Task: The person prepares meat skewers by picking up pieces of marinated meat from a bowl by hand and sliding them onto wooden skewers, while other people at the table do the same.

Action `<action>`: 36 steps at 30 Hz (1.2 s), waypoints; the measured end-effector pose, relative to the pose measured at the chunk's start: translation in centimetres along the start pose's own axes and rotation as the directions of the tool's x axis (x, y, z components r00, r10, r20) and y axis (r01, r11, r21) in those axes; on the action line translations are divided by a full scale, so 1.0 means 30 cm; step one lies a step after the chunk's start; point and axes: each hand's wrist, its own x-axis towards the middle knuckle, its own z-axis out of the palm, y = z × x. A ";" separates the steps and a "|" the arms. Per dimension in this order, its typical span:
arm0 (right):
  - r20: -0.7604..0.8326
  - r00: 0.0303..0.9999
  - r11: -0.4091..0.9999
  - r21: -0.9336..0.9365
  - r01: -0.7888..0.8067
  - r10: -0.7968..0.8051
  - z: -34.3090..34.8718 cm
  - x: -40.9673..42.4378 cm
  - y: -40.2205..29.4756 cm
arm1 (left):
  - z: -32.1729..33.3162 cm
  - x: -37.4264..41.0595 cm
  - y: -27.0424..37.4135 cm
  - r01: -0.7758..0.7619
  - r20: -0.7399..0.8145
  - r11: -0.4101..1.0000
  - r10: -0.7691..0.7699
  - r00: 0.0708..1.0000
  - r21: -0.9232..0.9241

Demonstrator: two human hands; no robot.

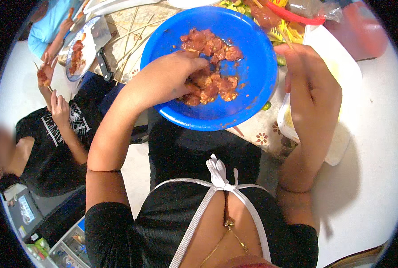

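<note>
A blue plastic basin [172, 115] holds chunks of raw marinated meat [215, 45] in two loose clumps. My left hand [177, 73] reaches into it from the left, its fingers curled down among the meat pieces. Its fingertips are partly hidden, so whether it grips a piece is unclear. Off the basin's right rim, my right hand [314, 80] pinches a thin bamboo skewer [285, 37] that points up and to the left. The part of the skewer inside the hand is hidden.
Loose bamboo skewers [132, 35], a cleaver [101, 40] and an oval plate [85, 62] with skewered meat lie left of the basin. A white tray [341, 50] and cut green citrus [266, 106] are on the right. Two other people are at the left, one holding skewered meat [44, 77].
</note>
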 end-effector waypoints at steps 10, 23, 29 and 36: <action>0.016 0.998 0.998 0.019 -0.066 0.065 0.010 0.005 0.001 | -0.046 0.036 -0.031 0.173 -0.195 0.973 -0.141 0.971 0.155; 0.070 0.989 0.991 -0.005 -0.133 0.133 -0.008 0.004 0.008 | -0.019 0.121 -0.030 -0.028 -0.228 0.936 0.114 0.967 0.351; 0.069 0.982 0.979 0.098 -0.181 0.174 0.010 0.001 0.015 | 0.024 0.033 0.105 0.000 -0.075 0.982 0.015 0.997 0.189; 0.026 0.993 0.991 0.071 -0.115 0.114 -0.015 -0.002 0.008 | 0.015 0.027 0.050 0.034 -0.077 0.982 -0.049 0.996 -0.184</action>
